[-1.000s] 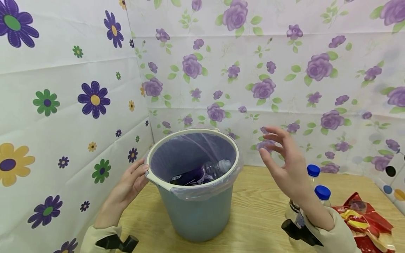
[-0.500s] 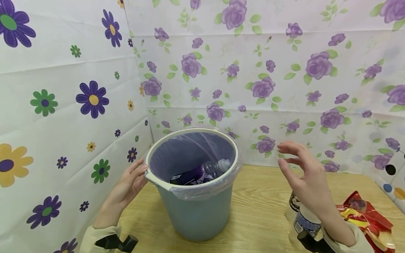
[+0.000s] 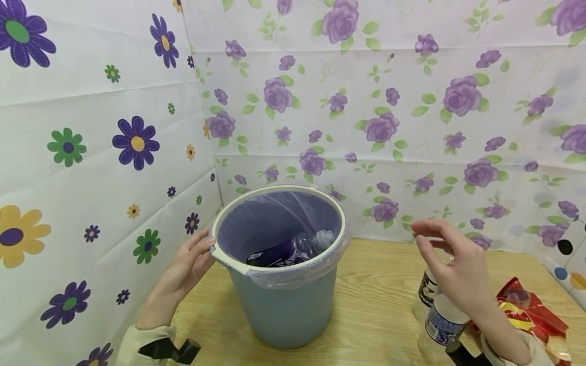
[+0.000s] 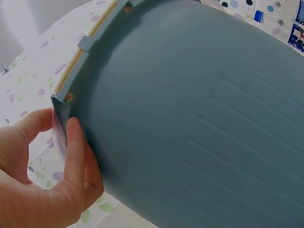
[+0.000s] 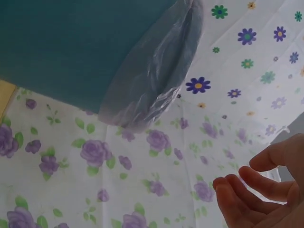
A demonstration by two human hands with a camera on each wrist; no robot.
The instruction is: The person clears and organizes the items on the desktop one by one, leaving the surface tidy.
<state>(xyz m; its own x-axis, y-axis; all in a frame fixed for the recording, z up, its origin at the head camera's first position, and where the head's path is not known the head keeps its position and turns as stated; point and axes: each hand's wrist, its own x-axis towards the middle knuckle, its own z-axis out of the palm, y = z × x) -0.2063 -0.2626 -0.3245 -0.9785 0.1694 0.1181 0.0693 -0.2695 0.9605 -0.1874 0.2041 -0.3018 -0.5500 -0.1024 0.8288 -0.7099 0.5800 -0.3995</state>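
Note:
A blue-grey trash bin [image 3: 284,310] with a cream rim stands on the wooden table. Its clear liner bag [image 3: 293,278] folds out over the rim. My left hand [image 3: 183,269] pinches the bin's edge at the left, thumb and fingers on either side of it in the left wrist view. Inside the bin lie a clear plastic bottle [image 3: 309,245] and a dark purple package [image 3: 274,255]. My right hand [image 3: 462,272], fingers loosely bent around nothing, hovers over two clear bottles. The nearer bottle [image 3: 443,323] has a blue-and-white label, the farther bottle [image 3: 427,292] a black one; the hand hides their caps.
A crumpled red snack bag [image 3: 533,307] lies right of the bottles, partly behind my right forearm. Bare tabletop [image 3: 375,300] shows between bin and bottles. Flower-printed sheets [image 3: 329,101] stand along the back and left of the table.
My right hand has moved right and down from beside the bin to above the bottles, covering their blue caps. The left hand keeps its hold on the bin's edge.

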